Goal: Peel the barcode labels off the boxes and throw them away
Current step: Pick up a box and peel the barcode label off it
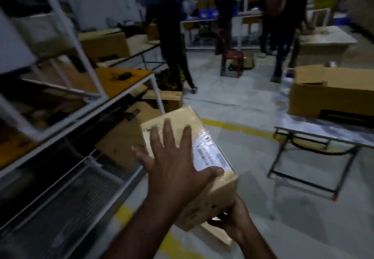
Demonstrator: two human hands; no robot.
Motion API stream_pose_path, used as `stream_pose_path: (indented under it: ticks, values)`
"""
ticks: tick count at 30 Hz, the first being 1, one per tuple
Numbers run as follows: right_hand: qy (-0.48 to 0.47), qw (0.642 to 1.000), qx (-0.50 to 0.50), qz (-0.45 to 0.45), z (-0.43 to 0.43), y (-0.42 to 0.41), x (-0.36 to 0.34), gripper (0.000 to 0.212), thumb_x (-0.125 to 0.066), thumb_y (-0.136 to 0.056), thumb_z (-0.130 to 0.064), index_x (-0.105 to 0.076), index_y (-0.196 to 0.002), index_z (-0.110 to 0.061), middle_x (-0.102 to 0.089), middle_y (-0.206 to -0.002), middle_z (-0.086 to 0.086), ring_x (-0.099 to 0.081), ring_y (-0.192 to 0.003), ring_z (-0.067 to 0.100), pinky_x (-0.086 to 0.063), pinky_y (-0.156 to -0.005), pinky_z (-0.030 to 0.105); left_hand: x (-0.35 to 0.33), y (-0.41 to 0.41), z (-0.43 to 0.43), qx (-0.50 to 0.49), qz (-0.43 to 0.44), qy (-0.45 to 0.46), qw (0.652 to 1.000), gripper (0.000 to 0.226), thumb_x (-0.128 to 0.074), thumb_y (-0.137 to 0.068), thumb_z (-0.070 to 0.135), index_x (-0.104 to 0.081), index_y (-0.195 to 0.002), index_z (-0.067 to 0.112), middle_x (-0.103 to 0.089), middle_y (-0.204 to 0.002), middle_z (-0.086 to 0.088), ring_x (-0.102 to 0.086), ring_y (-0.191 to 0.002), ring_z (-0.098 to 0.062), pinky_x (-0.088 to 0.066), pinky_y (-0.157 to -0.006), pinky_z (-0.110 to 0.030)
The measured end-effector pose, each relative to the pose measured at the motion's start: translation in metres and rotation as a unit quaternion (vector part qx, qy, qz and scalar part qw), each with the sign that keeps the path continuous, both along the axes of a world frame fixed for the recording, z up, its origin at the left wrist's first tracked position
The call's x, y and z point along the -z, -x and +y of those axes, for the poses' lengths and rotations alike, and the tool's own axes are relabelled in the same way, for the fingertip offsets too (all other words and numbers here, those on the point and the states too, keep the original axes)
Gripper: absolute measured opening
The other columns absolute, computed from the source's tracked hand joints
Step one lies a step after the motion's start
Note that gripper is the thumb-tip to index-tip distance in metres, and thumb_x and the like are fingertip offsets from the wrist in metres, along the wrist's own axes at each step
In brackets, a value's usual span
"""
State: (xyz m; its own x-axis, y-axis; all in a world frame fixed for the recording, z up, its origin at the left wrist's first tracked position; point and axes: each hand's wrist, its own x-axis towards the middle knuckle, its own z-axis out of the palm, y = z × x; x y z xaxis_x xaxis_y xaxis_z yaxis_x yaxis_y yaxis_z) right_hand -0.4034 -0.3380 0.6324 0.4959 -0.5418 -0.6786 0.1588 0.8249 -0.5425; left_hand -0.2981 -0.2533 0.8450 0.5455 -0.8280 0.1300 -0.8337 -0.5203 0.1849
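I hold a small tan cardboard box (182, 121) in the air at mid-frame, tilted, wrapped in glossy clear tape. A white barcode label (210, 153) lies on its top face towards the right edge. My left hand (172, 157) rests flat on the box top with fingers spread and straight, and its thumb touches the label's near edge. My right hand (232, 220) grips the box's near lower corner from underneath, with its fingers curled round the cardboard and partly hidden.
A white metal shelving rack (81, 105) with cartons runs along the left. On the right, a folding table (315, 137) carries a large open carton (332, 97). Several people stand at the back near a red chair (230, 56). A yellow line (232, 127) crosses the grey floor.
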Motion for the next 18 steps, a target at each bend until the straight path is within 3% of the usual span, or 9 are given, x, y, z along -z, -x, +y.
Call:
stream_pose_path:
  ticks: [1,3,5,7,11,16,18]
  values:
    - [0.007,1.000,0.003,-0.006,0.012,-0.019,0.000,0.038,-0.063,-0.078,-0.039,-0.073,-0.103,-0.012,-0.059,-0.100,0.016,-0.056,-0.092,0.033,-0.051,-0.076,0.055,-0.002,-0.027,0.009,-0.048,0.040,-0.005,0.998,0.119,-0.043,-0.054,0.098,-0.003,-0.151,0.042,0.020,-0.162,0.002,0.017,-0.150,-0.033,-0.014,-0.111,-0.070]
    - [0.029,0.997,-0.065,-0.006,0.015,-0.069,-0.008,0.034,-0.068,-0.069,-0.039,-0.071,-0.096,-0.018,-0.054,-0.095,0.014,-0.050,-0.091,0.031,-0.050,-0.074,0.052,-0.006,-0.082,0.038,-0.100,0.100,0.000,0.990,0.124,-0.041,-0.053,0.100,0.001,-0.153,0.041,0.027,-0.161,0.005,0.023,-0.148,-0.033,-0.019,-0.114,-0.065]
    - [0.037,0.996,-0.077,-0.037,0.040,-0.128,-0.018,0.032,-0.072,-0.064,-0.039,-0.071,-0.090,-0.020,-0.049,-0.094,0.012,-0.044,-0.090,0.030,-0.048,-0.074,0.050,-0.003,-0.125,0.071,-0.117,0.103,0.015,0.988,0.120,-0.037,-0.056,0.099,-0.002,-0.154,0.040,0.021,-0.163,0.007,0.023,-0.148,-0.033,-0.023,-0.113,-0.059]
    - [0.064,0.992,-0.105,-0.036,0.057,-0.178,-0.027,0.024,-0.068,-0.074,-0.042,-0.073,-0.085,-0.021,-0.053,-0.096,0.012,-0.045,-0.091,0.030,-0.048,-0.075,0.051,-0.003,-0.165,0.103,-0.156,0.085,0.038,0.983,0.117,-0.031,-0.056,0.101,-0.003,-0.153,0.041,0.015,-0.164,0.010,0.022,-0.148,-0.032,-0.027,-0.112,-0.059]
    - [0.092,0.980,-0.176,-0.029,0.106,-0.284,-0.045,0.027,-0.060,-0.088,-0.046,-0.074,-0.094,-0.024,-0.066,-0.102,0.009,-0.051,-0.089,0.030,-0.051,-0.073,0.046,-0.010,-0.239,0.173,-0.241,0.049,0.071,0.967,0.114,-0.027,-0.059,0.100,-0.003,-0.153,0.041,0.011,-0.164,0.010,0.018,-0.149,-0.029,-0.028,-0.111,-0.057]
    - [0.108,0.955,-0.273,-0.034,0.168,-0.385,-0.072,0.028,-0.061,-0.089,-0.046,-0.072,-0.094,-0.021,-0.069,-0.096,0.007,-0.050,-0.078,0.028,-0.050,-0.071,0.041,-0.037,-0.315,0.245,-0.311,0.028,0.092,0.946,0.107,-0.029,-0.065,0.096,-0.010,-0.154,0.040,0.003,-0.165,0.008,0.012,-0.151,-0.030,-0.026,-0.112,-0.058]
    - [0.109,0.947,-0.297,-0.049,0.189,-0.417,-0.079,0.030,-0.060,-0.090,-0.048,-0.074,-0.099,-0.023,-0.070,-0.101,0.005,-0.054,-0.085,0.029,-0.052,-0.073,0.043,-0.044,-0.339,0.265,-0.333,0.012,0.103,0.937,0.105,-0.029,-0.066,0.095,-0.014,-0.154,0.039,-0.001,-0.165,0.008,0.008,-0.151,-0.030,-0.028,-0.113,-0.055]
